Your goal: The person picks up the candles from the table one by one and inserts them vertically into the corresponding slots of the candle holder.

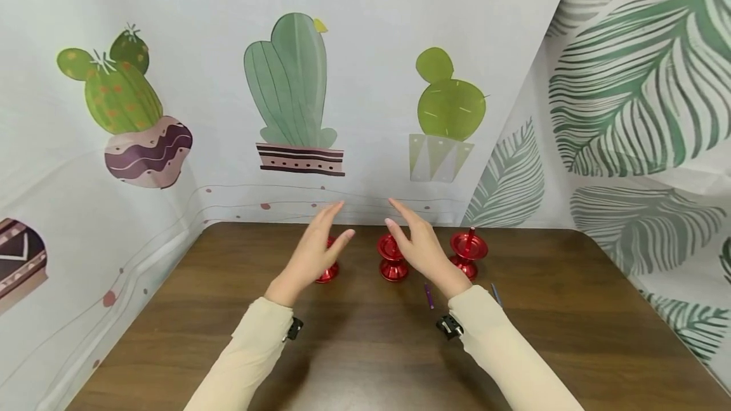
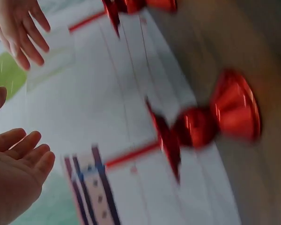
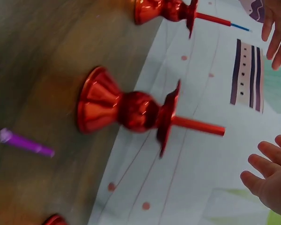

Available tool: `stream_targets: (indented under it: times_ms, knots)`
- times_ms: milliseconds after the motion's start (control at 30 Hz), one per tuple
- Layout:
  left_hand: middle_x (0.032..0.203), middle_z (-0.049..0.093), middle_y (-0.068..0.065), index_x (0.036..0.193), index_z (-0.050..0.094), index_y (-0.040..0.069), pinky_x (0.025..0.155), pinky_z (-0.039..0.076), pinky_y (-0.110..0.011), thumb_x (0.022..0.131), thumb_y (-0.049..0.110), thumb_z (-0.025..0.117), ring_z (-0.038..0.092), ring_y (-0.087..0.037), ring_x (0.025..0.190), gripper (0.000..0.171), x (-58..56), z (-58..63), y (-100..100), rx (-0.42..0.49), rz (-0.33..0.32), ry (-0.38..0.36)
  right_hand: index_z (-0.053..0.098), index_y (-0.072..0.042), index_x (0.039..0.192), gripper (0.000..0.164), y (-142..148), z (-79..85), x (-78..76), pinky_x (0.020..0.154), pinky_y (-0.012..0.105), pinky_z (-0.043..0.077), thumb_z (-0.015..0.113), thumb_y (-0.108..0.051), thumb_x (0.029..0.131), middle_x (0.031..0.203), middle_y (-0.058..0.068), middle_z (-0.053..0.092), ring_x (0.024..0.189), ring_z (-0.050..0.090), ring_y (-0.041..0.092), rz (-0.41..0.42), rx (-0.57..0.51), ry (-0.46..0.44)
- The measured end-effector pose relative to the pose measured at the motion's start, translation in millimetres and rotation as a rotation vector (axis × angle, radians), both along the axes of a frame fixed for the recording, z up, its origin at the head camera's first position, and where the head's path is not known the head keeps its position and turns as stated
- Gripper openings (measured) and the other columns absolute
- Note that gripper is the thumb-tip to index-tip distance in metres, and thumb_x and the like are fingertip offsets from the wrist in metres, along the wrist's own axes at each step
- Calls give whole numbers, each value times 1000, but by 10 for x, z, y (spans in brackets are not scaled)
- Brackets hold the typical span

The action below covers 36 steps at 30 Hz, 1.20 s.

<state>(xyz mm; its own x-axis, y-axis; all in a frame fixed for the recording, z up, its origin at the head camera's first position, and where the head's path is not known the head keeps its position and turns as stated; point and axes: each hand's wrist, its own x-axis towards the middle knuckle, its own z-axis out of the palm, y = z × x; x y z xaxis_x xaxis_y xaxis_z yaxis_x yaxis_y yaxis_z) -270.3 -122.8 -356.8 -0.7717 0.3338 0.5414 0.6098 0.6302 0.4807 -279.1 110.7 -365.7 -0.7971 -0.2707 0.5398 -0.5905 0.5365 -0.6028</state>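
Observation:
Three shiny red candle holders stand upright along the back of the table. The left candle holder [image 1: 328, 273] is partly hidden behind my left hand [image 1: 311, 247]; a thin blue stick [image 3: 240, 27] juts from its red stem. Between my hands stands the middle candle holder [image 1: 394, 269], its stem showing nothing in it. Partly behind my right hand [image 1: 424, 249] is the right candle holder [image 1: 469, 247]. Both hands are raised with fingers extended, holding nothing. A small purple candle [image 1: 429, 295] and a thin blue stick [image 1: 496, 295] lie below the right hand and forearm.
The brown wooden table [image 1: 354, 360] meets a white cloth backdrop [image 1: 377, 81] printed with cacti at its back edge. On the right hangs cloth with leaf prints [image 1: 639, 81]. Each wrist wears a small black device [image 1: 449, 326].

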Motion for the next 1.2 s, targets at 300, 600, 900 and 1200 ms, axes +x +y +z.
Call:
stream_targets:
  times_ms: [300, 600, 900, 1200]
  knots:
    - [149, 37, -18, 147, 34, 2, 111, 29, -48, 96, 31, 59, 32, -32, 139, 64, -58, -236, 466, -17, -81, -228, 36, -8, 148, 53, 273, -217, 121, 109, 53, 30, 50, -28, 101, 149, 17, 38, 137, 36, 34, -80, 23, -55]
    - [148, 36, -21, 146, 32, -4, 110, 31, -47, 95, 31, 61, 33, -34, 138, 69, -205, -440, 688, -74, -99, -314, 30, 5, 147, 60, 412, -466, 201, 108, 56, 30, 54, -24, 100, 149, 26, 34, 137, 32, 40, -111, 143, -138]
    - [144, 39, -25, 143, 34, -9, 106, 36, -50, 92, 36, 65, 38, -39, 133, 75, -290, -531, 762, -132, -59, -332, 31, 13, 143, 64, 445, -564, 257, 105, 65, 25, 57, -25, 98, 147, 34, 30, 135, 27, 51, -148, 351, -235]
    - [137, 47, -22, 142, 39, -7, 104, 40, -44, 89, 34, 69, 46, -34, 128, 73, -356, -572, 781, -146, -47, -385, 34, 17, 139, 63, 486, -630, 334, 108, 62, 22, 57, -24, 97, 146, 36, 29, 136, 25, 51, -164, 454, -339]
